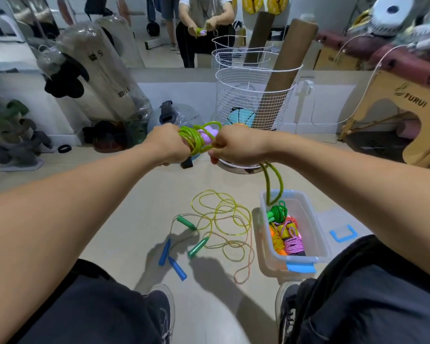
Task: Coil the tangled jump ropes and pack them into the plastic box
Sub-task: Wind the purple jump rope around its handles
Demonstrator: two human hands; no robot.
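- My left hand [168,142] is fisted around a bundle of green rope [196,139] coiled over its pink handles [207,135], held out in front of me at arm's length.
- My right hand [233,145] is closed too, just beside the coil, pinching the same rope; its loose end hangs from under this hand as a loop [273,182] that dangles down to the far rim of the box.
- The box [318,234] is clear plastic and sits open on the floor by my right knee, with a blue latch [301,267] on its near end.
- Inside it lie ropes already coiled: a green one [278,211] at the far end, then orange [276,238] and pink [294,245] ones nearer to me.
- A blue clip [343,233] lies on the floor just right of the box.
- On the floor [134,219] left of the box, two more ropes lie tangled together: a yellow rope [221,214] with green handles [186,222], and a speckled rope [243,269] with blue handles [176,268].
- My knees in dark trousers and both shoes [164,316] frame the bottom of the view.
- Beyond my hands stands a white wire basket [248,105] holding a cardboard tube [283,78].
- A mirror [159,33] along the wall reflects a person holding the coil.
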